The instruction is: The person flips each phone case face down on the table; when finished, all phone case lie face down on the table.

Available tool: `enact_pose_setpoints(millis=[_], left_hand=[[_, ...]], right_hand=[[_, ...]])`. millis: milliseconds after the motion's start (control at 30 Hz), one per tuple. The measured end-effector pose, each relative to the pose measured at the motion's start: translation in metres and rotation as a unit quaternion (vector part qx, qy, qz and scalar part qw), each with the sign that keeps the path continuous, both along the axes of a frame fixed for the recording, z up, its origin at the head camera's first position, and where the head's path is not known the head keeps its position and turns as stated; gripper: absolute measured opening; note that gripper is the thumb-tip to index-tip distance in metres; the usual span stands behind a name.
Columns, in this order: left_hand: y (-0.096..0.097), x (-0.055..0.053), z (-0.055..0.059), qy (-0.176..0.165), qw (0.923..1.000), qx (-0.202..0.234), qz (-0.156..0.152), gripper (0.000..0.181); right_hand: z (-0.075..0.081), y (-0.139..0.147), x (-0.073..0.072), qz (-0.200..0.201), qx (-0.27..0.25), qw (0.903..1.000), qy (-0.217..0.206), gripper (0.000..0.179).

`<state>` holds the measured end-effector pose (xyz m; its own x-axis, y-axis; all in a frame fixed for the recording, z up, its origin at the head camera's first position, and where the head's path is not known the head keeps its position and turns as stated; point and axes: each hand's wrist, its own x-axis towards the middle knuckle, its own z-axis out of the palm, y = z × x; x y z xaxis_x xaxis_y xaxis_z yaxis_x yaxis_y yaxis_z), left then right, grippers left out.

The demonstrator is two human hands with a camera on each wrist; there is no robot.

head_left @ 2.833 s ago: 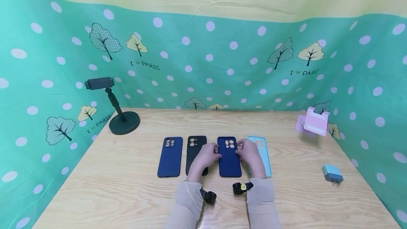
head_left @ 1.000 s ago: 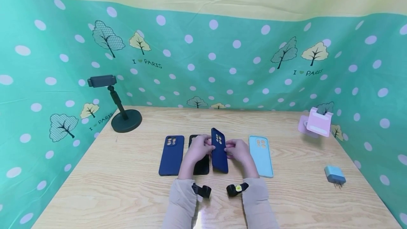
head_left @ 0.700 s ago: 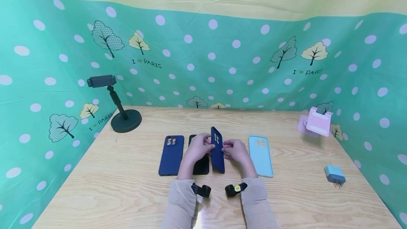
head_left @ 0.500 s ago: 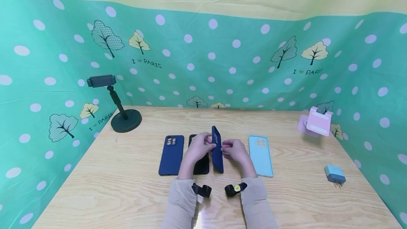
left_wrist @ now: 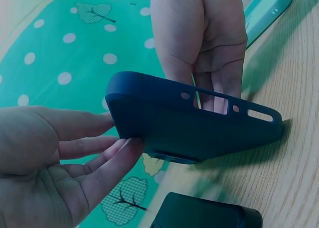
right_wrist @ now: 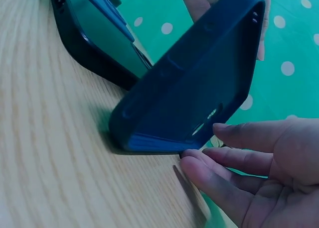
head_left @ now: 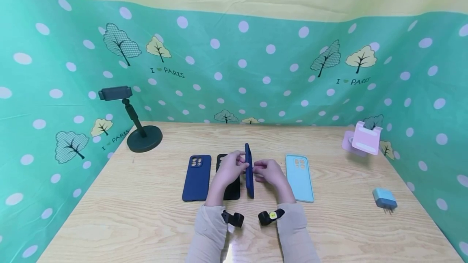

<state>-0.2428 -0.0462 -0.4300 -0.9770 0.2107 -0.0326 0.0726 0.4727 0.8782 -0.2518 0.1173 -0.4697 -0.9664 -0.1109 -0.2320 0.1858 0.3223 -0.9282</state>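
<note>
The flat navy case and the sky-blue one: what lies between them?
In the head view: the black case, partly hidden by the left hand, then the raised navy case, then the right hand.

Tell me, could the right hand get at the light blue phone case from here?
Probably yes. The light blue phone case lies just right of the right hand, with nothing visible between them; the hand would just have to turn from the raised dark blue case.

Dark blue phone case [head_left: 249, 180] (tilted)
</note>
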Motion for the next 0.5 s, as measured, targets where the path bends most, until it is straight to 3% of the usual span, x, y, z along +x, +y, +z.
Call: enact_pose_setpoints(millis=[333, 500], left_hand=[[0.0005, -0.0001, -0.0014, -0.001, 0.9996, 0.026, -0.011, 0.035], [-0.0007, 0.0003, -0.0018, 0.005, 0.9998, 0.017, -0.010, 0.036]], right_hand=[[0.0022, 0.0029, 0.0001, -0.012, -0.044, 0.9989, -0.013, 0.036], [0.0052, 0.0056, -0.0011, 0.013, -0.058, 0.9982, -0.002, 0.038]])
